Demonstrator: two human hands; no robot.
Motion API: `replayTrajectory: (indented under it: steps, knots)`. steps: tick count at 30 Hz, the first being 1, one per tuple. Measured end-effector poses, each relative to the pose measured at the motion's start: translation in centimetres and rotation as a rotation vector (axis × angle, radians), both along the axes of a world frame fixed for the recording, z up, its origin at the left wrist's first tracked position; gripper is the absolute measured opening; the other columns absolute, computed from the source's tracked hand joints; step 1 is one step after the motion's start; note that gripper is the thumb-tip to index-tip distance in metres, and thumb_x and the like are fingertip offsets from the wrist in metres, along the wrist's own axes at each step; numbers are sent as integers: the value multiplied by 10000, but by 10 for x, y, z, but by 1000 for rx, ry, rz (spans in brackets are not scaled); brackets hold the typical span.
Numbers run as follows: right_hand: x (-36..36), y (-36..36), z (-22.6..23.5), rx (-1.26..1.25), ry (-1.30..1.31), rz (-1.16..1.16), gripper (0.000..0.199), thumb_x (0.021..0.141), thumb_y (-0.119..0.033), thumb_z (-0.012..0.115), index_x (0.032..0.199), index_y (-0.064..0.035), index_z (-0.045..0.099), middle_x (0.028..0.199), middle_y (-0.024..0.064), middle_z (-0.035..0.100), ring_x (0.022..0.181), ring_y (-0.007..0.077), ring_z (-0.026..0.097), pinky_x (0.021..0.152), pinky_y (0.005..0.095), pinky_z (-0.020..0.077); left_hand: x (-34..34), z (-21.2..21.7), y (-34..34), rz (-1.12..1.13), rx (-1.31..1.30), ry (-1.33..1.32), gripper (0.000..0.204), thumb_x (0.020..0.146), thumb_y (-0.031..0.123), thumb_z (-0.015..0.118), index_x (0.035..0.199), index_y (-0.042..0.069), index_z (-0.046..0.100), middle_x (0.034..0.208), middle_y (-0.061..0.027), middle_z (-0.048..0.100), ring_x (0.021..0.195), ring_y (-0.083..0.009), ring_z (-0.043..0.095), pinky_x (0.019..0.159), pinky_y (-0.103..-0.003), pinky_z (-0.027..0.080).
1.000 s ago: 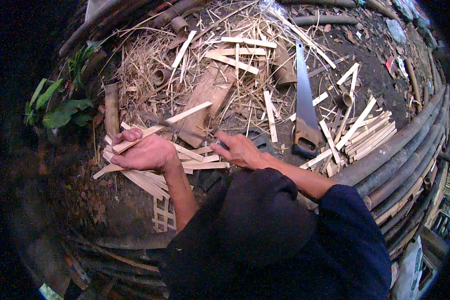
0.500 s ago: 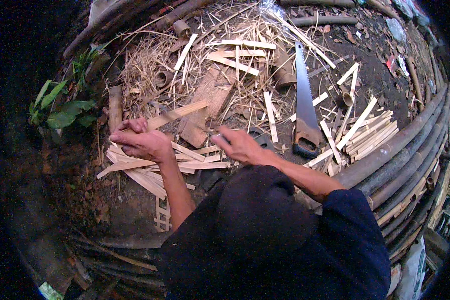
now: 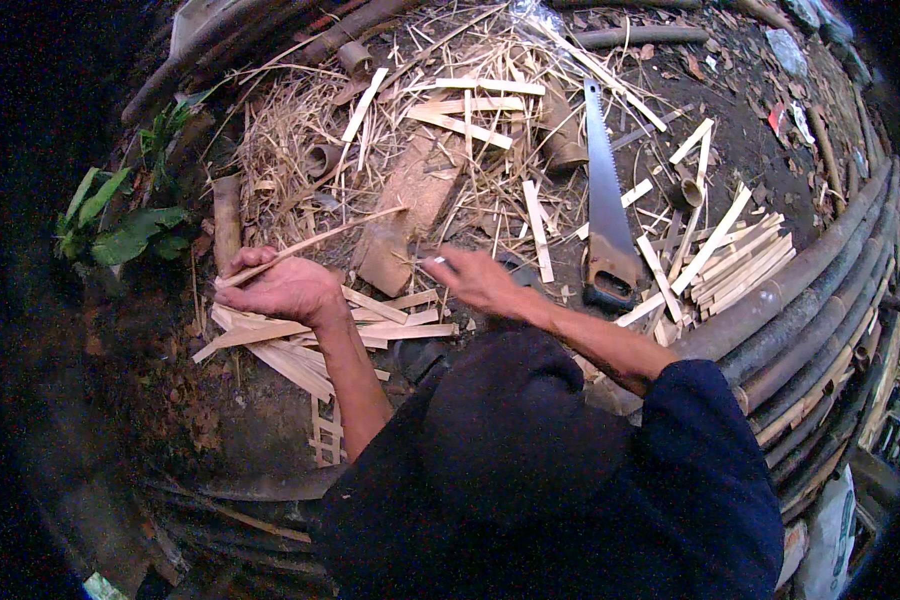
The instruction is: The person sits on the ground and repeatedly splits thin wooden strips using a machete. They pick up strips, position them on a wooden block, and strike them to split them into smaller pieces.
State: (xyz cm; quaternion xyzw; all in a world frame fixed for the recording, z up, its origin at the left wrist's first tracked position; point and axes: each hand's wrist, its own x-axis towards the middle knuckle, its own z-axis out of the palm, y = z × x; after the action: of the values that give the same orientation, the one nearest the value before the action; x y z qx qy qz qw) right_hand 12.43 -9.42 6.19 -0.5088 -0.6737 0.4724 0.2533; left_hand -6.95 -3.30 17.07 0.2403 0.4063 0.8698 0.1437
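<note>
Half a second ago the pale strip [image 3: 335, 236] showed its broad face; now it shows me its narrow edge. My left hand [image 3: 295, 290] holds it between fingers and thumb, and its far end lies across the view of the wooden board [image 3: 415, 205]. My right hand [image 3: 480, 283] has curled fingers near this board; what they grip, I cannot tell. The ground [image 3: 735, 115] is dark soil, with shavings [image 3: 285, 115] and a saw [image 3: 607, 190]. Bamboo poles [image 3: 805, 300] stand at right. Inside the hollow bamboo tube [image 3: 323, 160], I cannot see.
</note>
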Motion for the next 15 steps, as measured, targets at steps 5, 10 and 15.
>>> replayTrajectory:
  steps: [5,10,15]
  knots:
    - [-18,-6,19,32,23,12,388,930,-414,478,1019,-37,508,746,276,593,745,469,592,647,517,464,7,8,14,80,185,-98,398,923,487,410,786,114,433,720,-7,425,678,-141,407,665,-288,327]
    - [41,7,-77,-105,-318,-77,469,934,-464,439,950,-9,551,804,288,606,802,462,594,678,526,455,1,-5,18,139,11,77,346,914,422,448,825,88,426,785,-35,440,757,-165,420,728,-308,352]
    - [33,11,-61,-11,-307,-72,440,915,-440,492,937,-9,574,806,260,616,783,434,594,672,490,446,-6,-86,19,-85,-762,436,342,967,197,406,1171,-76,410,1043,-201,561,1058,-288,499,973,-351,353]
